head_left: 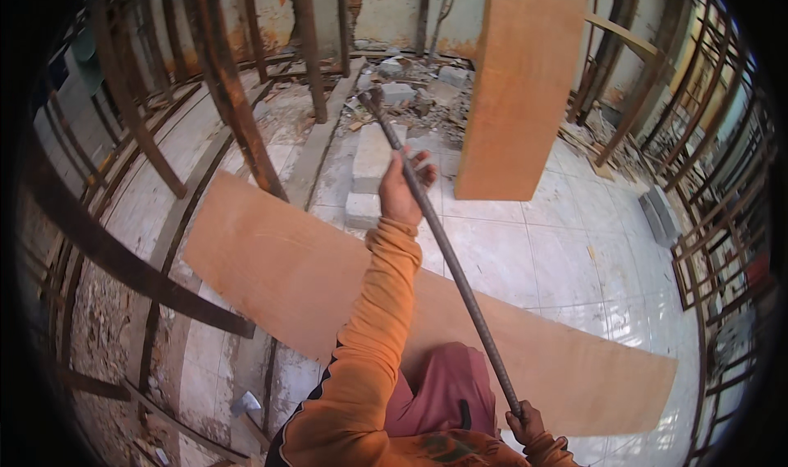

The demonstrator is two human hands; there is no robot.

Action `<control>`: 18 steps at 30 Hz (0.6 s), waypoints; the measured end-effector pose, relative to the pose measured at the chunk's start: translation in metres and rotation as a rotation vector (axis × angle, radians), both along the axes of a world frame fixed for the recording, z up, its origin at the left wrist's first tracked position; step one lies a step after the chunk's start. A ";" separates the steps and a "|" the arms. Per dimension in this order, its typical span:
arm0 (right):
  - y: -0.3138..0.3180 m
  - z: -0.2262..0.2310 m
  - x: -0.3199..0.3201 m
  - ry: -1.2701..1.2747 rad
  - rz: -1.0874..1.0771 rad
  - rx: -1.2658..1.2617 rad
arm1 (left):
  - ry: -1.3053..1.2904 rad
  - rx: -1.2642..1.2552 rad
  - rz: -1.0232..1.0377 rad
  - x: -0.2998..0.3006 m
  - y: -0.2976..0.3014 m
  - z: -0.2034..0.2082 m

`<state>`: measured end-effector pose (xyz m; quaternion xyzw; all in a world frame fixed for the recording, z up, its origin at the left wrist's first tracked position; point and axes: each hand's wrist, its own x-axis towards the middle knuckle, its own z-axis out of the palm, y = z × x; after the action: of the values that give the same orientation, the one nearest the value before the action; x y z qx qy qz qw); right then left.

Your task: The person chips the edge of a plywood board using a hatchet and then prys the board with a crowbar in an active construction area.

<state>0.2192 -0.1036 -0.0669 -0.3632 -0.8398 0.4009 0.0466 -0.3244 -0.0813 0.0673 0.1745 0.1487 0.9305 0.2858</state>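
Note:
A long dark steel bar (460, 274) with a ridged surface slants across the middle of the view. Its far end (371, 98) widens into a small bent head above the rubble. My left hand (402, 190) is raised with the bar between thumb and half-curled fingers, holding it loosely at its upper part. Around the lower end, close to my body, my right hand (525, 423) is wrapped. Beneath both arms, a long plywood sheet (279, 258) lies flat on the tiles, partly hidden by my sleeve and knee.
Another plywood panel (517, 89) stands upright ahead. Pale blocks (376, 159) and broken rubble (423, 98) lie beyond my left hand. Wooden posts (238, 98) rise at left, and grey blocks (659, 215) sit at right. A tool with a metal head (245, 403) lies lower left.

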 end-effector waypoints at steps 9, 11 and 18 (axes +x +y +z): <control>-0.028 0.029 0.059 -0.169 -0.156 -0.292 | 0.134 -0.197 -0.202 -0.058 0.087 -0.060; -0.035 -0.001 0.077 -0.147 -0.147 -0.299 | 0.184 -0.327 -0.193 -0.071 0.108 -0.073; -0.051 0.014 0.104 -0.236 -0.154 -0.251 | 0.513 -0.504 -0.135 -0.010 0.132 -0.061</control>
<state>0.3234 -0.1548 -0.0527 -0.4740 -0.7524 0.4524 -0.0672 -0.3349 0.0511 0.0059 0.3358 0.4284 0.7694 0.3342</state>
